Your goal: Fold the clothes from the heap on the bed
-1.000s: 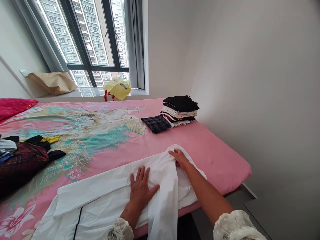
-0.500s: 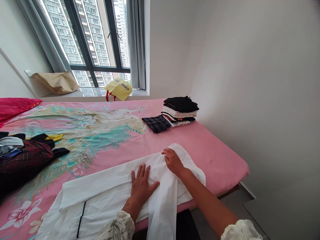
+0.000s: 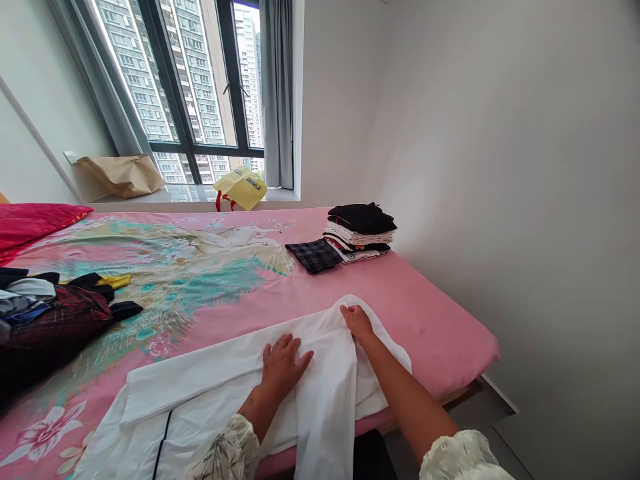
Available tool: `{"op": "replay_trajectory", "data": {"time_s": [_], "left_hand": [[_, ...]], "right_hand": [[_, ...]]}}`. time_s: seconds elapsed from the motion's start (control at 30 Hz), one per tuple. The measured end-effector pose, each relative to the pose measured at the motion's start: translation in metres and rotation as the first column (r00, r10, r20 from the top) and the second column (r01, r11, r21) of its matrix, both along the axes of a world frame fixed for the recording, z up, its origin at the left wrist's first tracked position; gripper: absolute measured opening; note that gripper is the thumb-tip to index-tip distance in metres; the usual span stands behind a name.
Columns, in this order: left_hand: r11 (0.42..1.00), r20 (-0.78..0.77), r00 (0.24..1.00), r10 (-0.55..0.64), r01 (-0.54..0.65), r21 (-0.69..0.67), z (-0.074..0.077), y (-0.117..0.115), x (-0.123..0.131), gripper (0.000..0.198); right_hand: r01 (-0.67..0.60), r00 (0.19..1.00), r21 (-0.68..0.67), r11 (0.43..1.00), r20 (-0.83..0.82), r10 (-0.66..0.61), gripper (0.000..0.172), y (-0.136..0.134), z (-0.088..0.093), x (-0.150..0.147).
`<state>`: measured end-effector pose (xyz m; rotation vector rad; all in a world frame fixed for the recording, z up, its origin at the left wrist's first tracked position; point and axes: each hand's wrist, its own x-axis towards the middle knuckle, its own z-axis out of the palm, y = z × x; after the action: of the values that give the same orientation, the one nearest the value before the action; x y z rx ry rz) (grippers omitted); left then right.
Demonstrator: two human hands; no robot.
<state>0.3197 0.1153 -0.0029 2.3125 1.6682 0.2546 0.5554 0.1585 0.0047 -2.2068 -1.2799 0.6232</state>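
Note:
A white shirt (image 3: 215, 353) with a thin black stripe lies spread along the near side of the bed, one long side folded inward. Part of it, seemingly a sleeve (image 3: 327, 400), hangs down over the bed's front edge. On the folded cloth rests my left hand (image 3: 285, 363), fingers spread and palm down. My right hand (image 3: 357, 322) pinches the fabric near the rounded upper right end of the shirt. Its thumb and fingertips are pressed together on the cloth.
Folded clothes are stacked (image 3: 360, 233) at the bed's far right, beside a dark checked folded garment (image 3: 314, 255). A loose clothes heap (image 3: 65, 313) lies at left, below a red pillow (image 3: 40, 223). On the windowsill are a brown paper bag (image 3: 123, 175) and a yellow bag (image 3: 241, 188).
My right hand has closed from loosely spread fingers into a pinch on the shirt, shifting slightly right. My left hand stays on the cloth, its fingers a little more bent. The view has tilted slightly up.

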Motion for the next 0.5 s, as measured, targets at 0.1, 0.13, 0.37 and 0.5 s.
{"op": "replay_trajectory", "data": {"time_s": [0.1,0.13,0.37,0.5], "left_hand": [[1.000,-0.005,1.000,-0.020,0.020,0.013,0.002,0.015,-0.005,0.052],[1.000,-0.023,1.000,-0.011,0.011,0.009,0.000,0.018,-0.007,0.054],[0.998,-0.112,0.992,0.057,-0.054,0.028,-0.025,0.023,-0.009,0.067],[0.997,-0.112,0.992,0.062,-0.056,0.055,-0.031,0.021,-0.008,0.067]], "right_hand": [[-0.001,1.000,0.022,1.000,0.006,0.001,0.038,0.011,-0.010,0.000],[-0.001,1.000,0.022,1.000,0.015,0.000,0.034,0.013,-0.013,0.000],[0.020,0.998,-0.022,1.000,0.058,-0.018,0.023,0.012,-0.019,0.008],[-0.106,0.990,0.093,0.990,0.099,0.097,0.037,0.004,-0.002,-0.006]]}}
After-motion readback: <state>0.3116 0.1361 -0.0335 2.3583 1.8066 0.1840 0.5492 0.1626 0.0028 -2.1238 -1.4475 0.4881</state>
